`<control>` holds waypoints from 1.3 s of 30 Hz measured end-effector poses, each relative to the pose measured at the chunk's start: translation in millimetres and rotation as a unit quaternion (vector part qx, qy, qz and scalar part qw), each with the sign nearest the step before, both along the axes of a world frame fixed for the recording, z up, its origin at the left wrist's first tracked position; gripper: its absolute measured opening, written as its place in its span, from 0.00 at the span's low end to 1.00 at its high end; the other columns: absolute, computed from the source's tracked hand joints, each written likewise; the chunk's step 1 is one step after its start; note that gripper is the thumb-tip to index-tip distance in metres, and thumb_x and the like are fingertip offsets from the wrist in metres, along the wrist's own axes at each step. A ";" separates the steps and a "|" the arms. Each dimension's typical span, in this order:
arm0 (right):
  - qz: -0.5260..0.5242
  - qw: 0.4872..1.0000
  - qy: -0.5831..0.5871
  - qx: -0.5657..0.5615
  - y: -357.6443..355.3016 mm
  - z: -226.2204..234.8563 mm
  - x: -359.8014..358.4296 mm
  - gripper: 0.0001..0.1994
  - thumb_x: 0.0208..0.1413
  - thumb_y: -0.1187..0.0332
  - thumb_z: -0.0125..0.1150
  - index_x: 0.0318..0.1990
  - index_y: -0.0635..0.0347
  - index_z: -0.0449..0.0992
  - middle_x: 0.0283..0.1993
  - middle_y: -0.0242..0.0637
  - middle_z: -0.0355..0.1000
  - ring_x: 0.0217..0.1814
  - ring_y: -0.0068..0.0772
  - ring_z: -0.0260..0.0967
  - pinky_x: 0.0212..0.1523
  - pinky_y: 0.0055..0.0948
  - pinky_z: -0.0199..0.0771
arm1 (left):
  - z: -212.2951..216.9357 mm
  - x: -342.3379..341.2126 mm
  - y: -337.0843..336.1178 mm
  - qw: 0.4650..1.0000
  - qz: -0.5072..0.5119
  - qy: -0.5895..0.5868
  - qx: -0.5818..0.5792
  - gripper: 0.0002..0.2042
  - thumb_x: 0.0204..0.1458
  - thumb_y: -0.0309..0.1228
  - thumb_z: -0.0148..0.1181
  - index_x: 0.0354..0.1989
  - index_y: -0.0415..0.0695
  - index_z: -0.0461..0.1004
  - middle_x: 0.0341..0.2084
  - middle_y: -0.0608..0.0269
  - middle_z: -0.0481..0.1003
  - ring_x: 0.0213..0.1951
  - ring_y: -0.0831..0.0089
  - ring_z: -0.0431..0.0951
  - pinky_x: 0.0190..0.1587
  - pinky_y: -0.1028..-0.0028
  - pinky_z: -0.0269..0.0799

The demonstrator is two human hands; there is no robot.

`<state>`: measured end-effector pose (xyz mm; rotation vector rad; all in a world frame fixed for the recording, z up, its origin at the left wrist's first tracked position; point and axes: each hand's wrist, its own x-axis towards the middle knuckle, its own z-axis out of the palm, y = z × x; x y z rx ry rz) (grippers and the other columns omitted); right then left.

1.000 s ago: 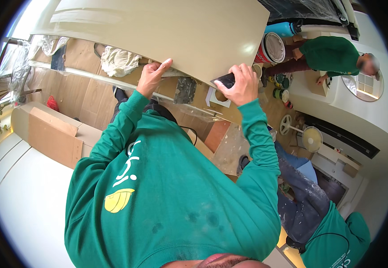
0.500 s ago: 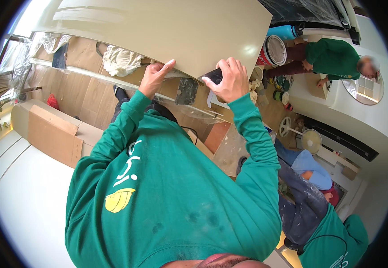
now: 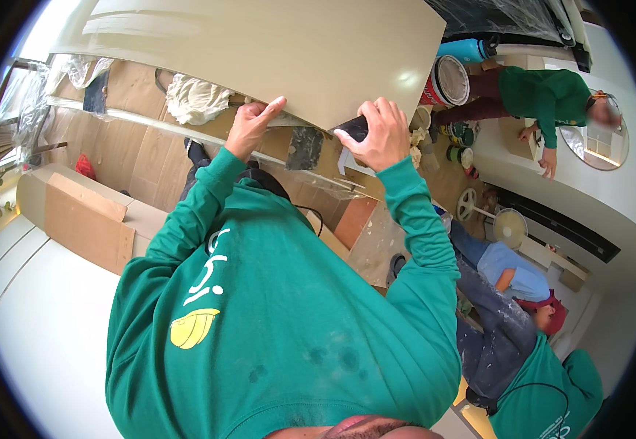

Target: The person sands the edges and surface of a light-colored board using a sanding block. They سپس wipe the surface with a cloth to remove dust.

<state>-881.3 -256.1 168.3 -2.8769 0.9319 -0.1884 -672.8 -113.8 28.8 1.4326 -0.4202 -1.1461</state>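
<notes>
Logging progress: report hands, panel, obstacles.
Left hand at beige panel edge. Right hand gripping black block, same edge. Crumpled cloth left, apart from both hands.

I see a green long-sleeved sweatshirt (image 3: 281,293), dusted pale near its ribbed collar (image 3: 310,423) and marked with darker blotches (image 3: 348,358). White lettering (image 3: 215,249) runs down the chest beside a yellow helmet-shaped emblem (image 3: 195,329). Both sleeves (image 3: 197,205) wrinkle along the forearms.

Wooden plank floor (image 3: 142,157), round mirror (image 3: 607,148)
</notes>
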 end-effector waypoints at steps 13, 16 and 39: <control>-0.023 1.000 0.009 -0.016 -4.8 6.9 -20.4 0.23 0.40 0.52 0.79 0.34 0.54 0.73 0.38 0.37 0.67 0.45 0.44 0.67 0.46 0.45 0.66 | 23.0 -0.5 0.7 1.000 0.004 0.017 0.008 0.29 0.58 0.55 0.67 0.28 0.34 0.79 0.21 0.75 0.67 0.25 0.84 0.63 0.27 0.75 0.60; -0.016 1.000 0.009 -0.023 -4.6 5.8 -19.9 0.23 0.40 0.52 0.79 0.34 0.54 0.73 0.38 0.37 0.67 0.45 0.44 0.67 0.45 0.45 0.66 | 11.6 1.7 1.7 1.000 -0.013 -0.008 0.022 0.29 0.59 0.55 0.67 0.28 0.34 0.79 0.21 0.75 0.67 0.25 0.84 0.62 0.27 0.75 0.59; 0.056 0.998 0.003 -0.041 -12.9 12.5 -10.5 0.23 0.37 0.53 0.80 0.34 0.53 0.74 0.37 0.34 0.65 0.43 0.41 0.65 0.44 0.42 0.62 | 25.5 0.3 1.9 0.999 -0.007 0.035 0.003 0.28 0.59 0.54 0.67 0.33 0.34 0.80 0.25 0.72 0.71 0.29 0.83 0.69 0.33 0.77 0.70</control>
